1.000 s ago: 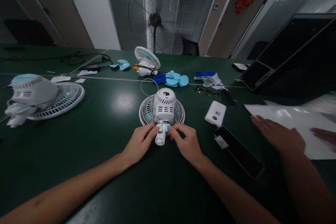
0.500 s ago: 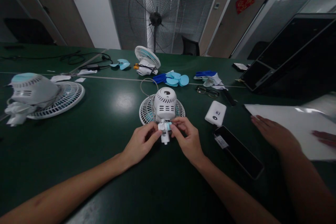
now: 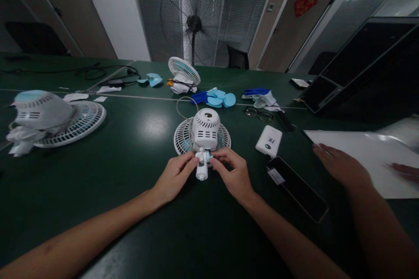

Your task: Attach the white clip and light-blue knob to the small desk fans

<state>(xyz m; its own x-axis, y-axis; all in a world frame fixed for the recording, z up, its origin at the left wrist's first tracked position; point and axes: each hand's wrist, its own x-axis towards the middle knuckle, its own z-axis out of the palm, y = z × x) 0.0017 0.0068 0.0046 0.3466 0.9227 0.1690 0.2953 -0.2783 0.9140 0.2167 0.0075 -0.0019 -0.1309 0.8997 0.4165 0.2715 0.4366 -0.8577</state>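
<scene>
left fingers (image 3: 190,166) and right fingers (image 3: 218,166) pinch fan neck (image 3: 202,167); green table (image 3: 127,165) below, blinds (image 3: 150,13) behind.

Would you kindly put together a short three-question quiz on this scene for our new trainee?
1. True or false: the glasses lie farther from the camera wearer than the white device.

2. What does the wearer's right hand pinch?
A) The black chair
B) The light-blue knob
C) The dark phone

3. How many small white fans are on the green table?

Key:
1. True
2. B
3. Three: one at the wearer's hands, one to the left, one toward the back
</scene>
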